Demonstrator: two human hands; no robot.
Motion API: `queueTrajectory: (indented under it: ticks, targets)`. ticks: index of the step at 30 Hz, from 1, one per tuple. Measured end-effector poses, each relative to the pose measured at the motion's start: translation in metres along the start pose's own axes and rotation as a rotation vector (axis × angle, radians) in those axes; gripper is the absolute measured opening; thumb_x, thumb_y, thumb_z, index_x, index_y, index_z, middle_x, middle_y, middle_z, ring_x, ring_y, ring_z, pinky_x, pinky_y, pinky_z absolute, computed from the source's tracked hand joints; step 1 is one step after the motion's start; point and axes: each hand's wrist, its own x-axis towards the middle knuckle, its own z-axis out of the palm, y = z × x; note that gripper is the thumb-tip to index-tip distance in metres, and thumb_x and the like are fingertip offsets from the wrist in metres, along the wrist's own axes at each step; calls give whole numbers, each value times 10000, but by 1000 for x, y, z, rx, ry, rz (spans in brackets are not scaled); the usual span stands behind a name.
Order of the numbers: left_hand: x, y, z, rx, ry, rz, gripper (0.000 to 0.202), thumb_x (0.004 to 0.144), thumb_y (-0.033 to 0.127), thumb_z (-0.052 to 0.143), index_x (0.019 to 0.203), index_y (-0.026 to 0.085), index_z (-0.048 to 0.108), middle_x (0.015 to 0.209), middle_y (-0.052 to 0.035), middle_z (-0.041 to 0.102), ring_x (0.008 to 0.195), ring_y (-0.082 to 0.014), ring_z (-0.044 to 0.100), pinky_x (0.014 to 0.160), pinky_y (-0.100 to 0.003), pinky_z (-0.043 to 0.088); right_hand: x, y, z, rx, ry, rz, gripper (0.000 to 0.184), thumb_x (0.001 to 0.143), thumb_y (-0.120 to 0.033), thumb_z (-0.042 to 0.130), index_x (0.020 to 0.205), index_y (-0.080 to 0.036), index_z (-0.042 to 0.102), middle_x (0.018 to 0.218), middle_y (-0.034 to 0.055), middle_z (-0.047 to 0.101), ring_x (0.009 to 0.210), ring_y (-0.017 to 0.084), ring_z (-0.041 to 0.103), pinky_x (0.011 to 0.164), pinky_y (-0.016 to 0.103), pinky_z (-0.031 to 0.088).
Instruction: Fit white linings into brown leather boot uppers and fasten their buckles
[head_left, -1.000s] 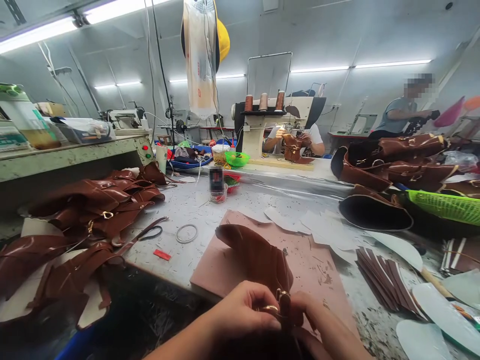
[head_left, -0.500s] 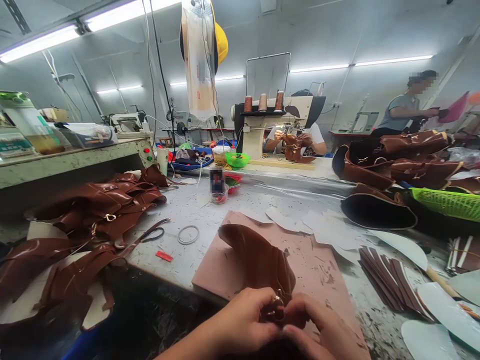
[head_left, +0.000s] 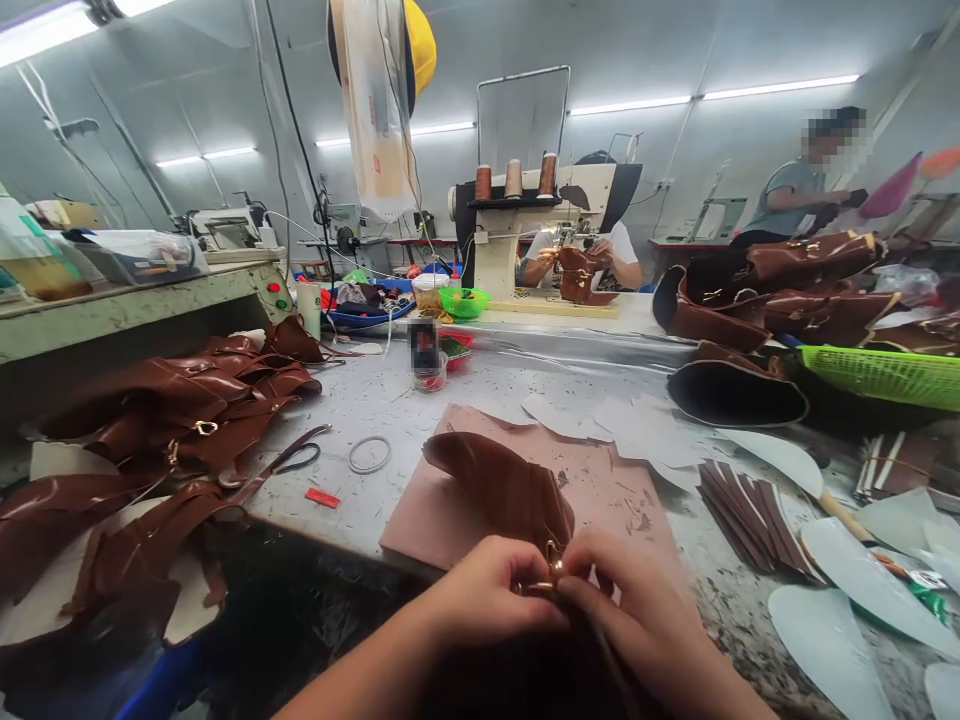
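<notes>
A brown leather piece (head_left: pixel 495 490) lies curled on a pink cutting mat (head_left: pixel 600 480) at the near table edge. My left hand (head_left: pixel 487 600) and my right hand (head_left: pixel 637 615) meet at its near end. Both pinch a small gold metal buckle (head_left: pixel 553 570) and the strap running through it. My fingers are closed around the fitting, and the strap's lower part is hidden under my hands.
Brown leather pieces are heaped at the left (head_left: pixel 172 420) and far right (head_left: pixel 780 300). Scissors (head_left: pixel 300 455), a ring (head_left: pixel 369 455), a strap stack (head_left: pixel 750 515), white cutouts (head_left: pixel 825 620) and a green basket (head_left: pixel 885 375) lie around. A person (head_left: pixel 592 265) sews behind; another person (head_left: pixel 810 195) stands at the right.
The view has tilted slightly, so the scene sits higher. My hands have risen with the buckle and my right fingers now cover more of the strap.
</notes>
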Motion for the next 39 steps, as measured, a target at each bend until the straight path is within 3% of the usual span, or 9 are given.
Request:
queueTrajectory:
  ticks: [5, 9, 11, 14, 18, 23, 28, 35, 39]
  targets:
    - [0, 11, -14, 120, -171, 61, 113, 733, 250, 567, 774, 145, 575, 700, 21, 564, 632, -101, 490, 588, -196, 380, 4, 0, -4, 21, -3, 55, 192, 843, -346, 413, 740, -212, 505, 692, -3, 585, 655, 153, 545, 592, 253, 423]
    - [-2, 19, -17, 443, -203, 181, 118, 751, 182, 520, 833, 178, 604, 704, 31, 581, 632, -107, 497, 584, -192, 362, 4, -3, 4, -123, 80, 40, 219, 856, -349, 370, 715, -218, 475, 652, -3, 600, 587, 155, 559, 528, 251, 408]
    - [-2, 19, -15, 469, -197, 203, 126, 740, 156, 514, 813, 180, 615, 690, 37, 574, 613, -102, 481, 569, -190, 350, 5, -4, 9, -176, 152, 7, 227, 854, -360, 360, 717, -221, 476, 626, 0, 616, 544, 160, 567, 492, 253, 396]
    - [-1, 13, -13, 241, -209, 163, 102, 713, 136, 537, 757, 159, 626, 660, 38, 547, 621, -102, 480, 582, -186, 366, 8, -2, 13, -146, 187, -47, 218, 848, -359, 389, 741, -220, 519, 638, 5, 646, 546, 160, 590, 500, 253, 414]
    - [1, 5, -15, -172, -217, 145, 109, 708, 202, 614, 788, 137, 650, 690, 14, 576, 664, -120, 521, 640, -209, 402, 8, 2, 4, 6, 135, -52, 206, 848, -353, 423, 873, -213, 573, 758, 17, 669, 661, 161, 617, 583, 257, 454]
    - [2, -2, -19, -311, -193, 162, 292, 689, 391, 678, 806, 125, 661, 695, -18, 593, 648, -123, 530, 592, -201, 391, 2, -2, -3, -30, -31, -1, 112, 813, -264, 473, 851, -215, 567, 786, 9, 635, 681, 154, 565, 623, 269, 441]
    - [4, -12, -10, -287, -15, 86, 486, 706, 585, 583, 663, 101, 612, 539, -7, 511, 466, -82, 410, 422, -188, 265, 2, -8, 3, -87, -56, 68, 50, 799, -219, 490, 803, -218, 540, 755, 0, 606, 679, 153, 546, 624, 262, 430]
    - [1, -15, 11, -315, 285, 180, 450, 782, 552, 512, 651, 124, 549, 562, 23, 429, 533, -90, 347, 510, -213, 293, 1, -6, 3, -102, -116, 43, 184, 750, -105, 506, 885, -228, 531, 832, -7, 590, 744, 144, 537, 683, 253, 421]
    - [2, -21, 12, -248, 365, 204, 447, 808, 553, 466, 633, 143, 498, 551, 28, 417, 517, -93, 360, 497, -214, 311, 2, -6, -1, -95, -152, 84, 174, 765, -121, 496, 891, -236, 534, 842, -11, 601, 752, 147, 537, 687, 258, 409]
